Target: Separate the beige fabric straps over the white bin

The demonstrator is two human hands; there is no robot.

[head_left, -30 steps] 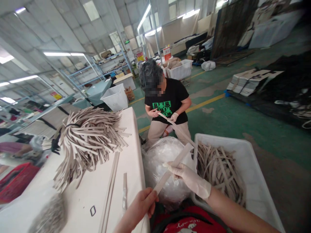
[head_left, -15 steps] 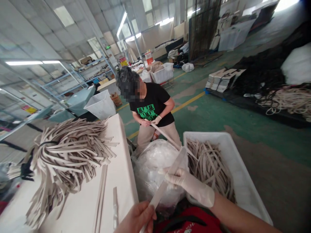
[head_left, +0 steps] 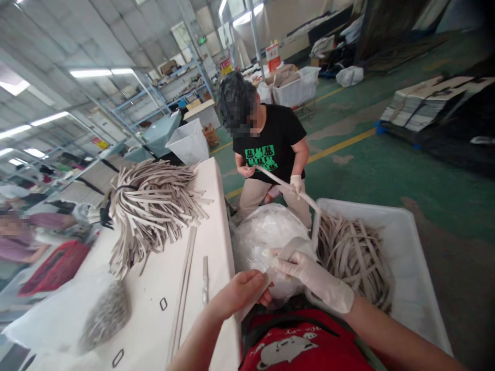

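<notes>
My bare left hand (head_left: 249, 289) pinches a flat beige strap (head_left: 293, 248), its fingers wrapped round it. Close beside it, my gloved right hand (head_left: 299, 267) grips the same strap farther along, thumb against fingers. Behind both hands bulges a clear plastic bag (head_left: 273, 226). On the white table (head_left: 222, 226) to the left, a tied bundle of beige straps (head_left: 154, 203) fans out. Two long strips (head_left: 182, 293) and a short strip (head_left: 205, 278) lie nearer me. Two dark rectangular rings (head_left: 163, 304) rest there too.
A white bin (head_left: 421, 257) with tangled straps (head_left: 356, 255) stands at my right. Opposite sits a person in a black shirt (head_left: 270, 134), both hands on another strap (head_left: 278, 180). A bag of small pieces (head_left: 106, 314) lies on the table; another person (head_left: 23, 232) is at far left.
My left hand has slid up along the strap, closer to my right hand. The person opposite has moved the gloved hand down their strap. My view has turned left.
</notes>
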